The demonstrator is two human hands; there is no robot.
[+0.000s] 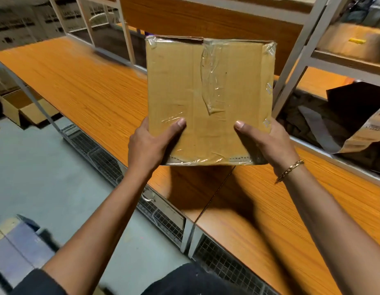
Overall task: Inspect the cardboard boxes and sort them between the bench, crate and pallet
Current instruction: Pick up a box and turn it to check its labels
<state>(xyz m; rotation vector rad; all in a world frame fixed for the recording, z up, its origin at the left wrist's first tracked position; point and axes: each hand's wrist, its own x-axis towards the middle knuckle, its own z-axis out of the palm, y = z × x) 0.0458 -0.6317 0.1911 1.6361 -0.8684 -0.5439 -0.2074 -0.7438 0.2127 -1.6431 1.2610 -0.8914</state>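
Note:
A square brown cardboard box (208, 99), sealed with wrinkled clear tape, is held up in the air above the orange wooden bench (82, 90). My left hand (150, 145) grips its lower left corner with the thumb on the top face. My right hand (267, 143), a gold bracelet on its wrist, grips the lower right corner the same way. The fingers of both hands are hidden under the box. The box's broad face is turned toward me.
A grey metal shelf frame (295, 58) rises behind the bench, with boxes and a dark bag (355, 107) at right. Open cardboard boxes (25, 109) stand on the grey floor at left. A blue pallet-like object (19, 245) lies at lower left.

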